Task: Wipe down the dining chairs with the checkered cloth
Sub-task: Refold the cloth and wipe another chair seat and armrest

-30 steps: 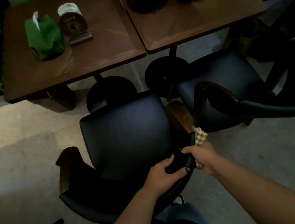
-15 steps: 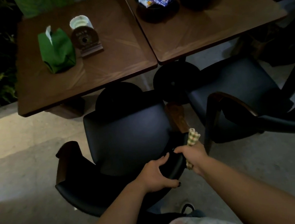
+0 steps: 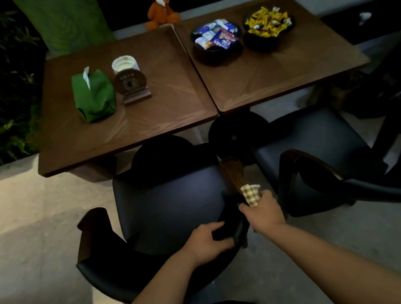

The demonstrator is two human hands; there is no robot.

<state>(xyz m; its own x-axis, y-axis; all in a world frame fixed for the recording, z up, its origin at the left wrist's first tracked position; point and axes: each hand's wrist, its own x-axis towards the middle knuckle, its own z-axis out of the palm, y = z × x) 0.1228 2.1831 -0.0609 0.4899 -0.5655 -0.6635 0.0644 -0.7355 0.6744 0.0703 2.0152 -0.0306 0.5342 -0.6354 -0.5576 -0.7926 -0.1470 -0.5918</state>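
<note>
We log one dark padded dining chair with wooden arms [image 3: 173,207], our left hand [image 3: 206,241] gripping its curved backrest with fingers curled over the top edge, our right hand [image 3: 264,212] clutching the bunched yellow-checkered cloth [image 3: 251,193] against its right wooden armrest.

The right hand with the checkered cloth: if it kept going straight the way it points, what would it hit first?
Probably the wooden armrest of the near chair: the right hand holds the cloth right at its lower end, pointing up along it. Depth is hard to judge.
</note>
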